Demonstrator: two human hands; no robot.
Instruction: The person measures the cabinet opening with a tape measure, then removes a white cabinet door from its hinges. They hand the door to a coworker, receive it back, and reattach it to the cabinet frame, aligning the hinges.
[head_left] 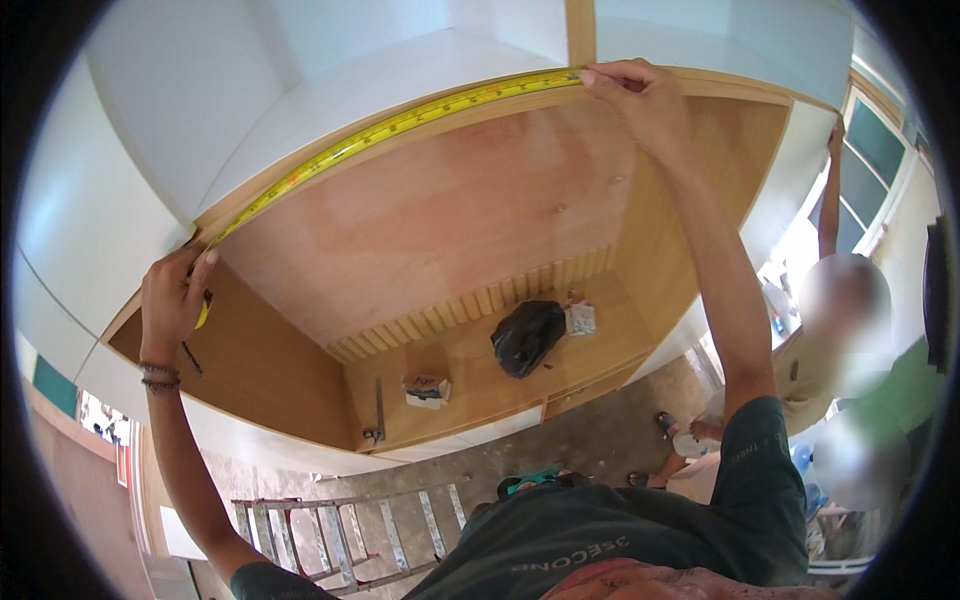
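A yellow tape measure [400, 122] is stretched along the wooden front edge of a cabinet shelf, its blade curving in the fisheye view. At the left corner my left hand [172, 305] is closed around its case, of which only a bit of yellow and a dark strap show below the fingers. My right hand [635, 100] pinches the blade's far end beside a wooden upright [580, 35]. Below the blade lies the open wooden cabinet bay [450, 220] with a pinkish back panel.
On the bay's bottom are a black plastic bag [528, 338], a small box [427, 390] and a try square [377, 415]. A metal ladder [345, 535] stands below left. At the right, a person [810, 365] reaches up to the cabinet, with another person [850, 460] nearby.
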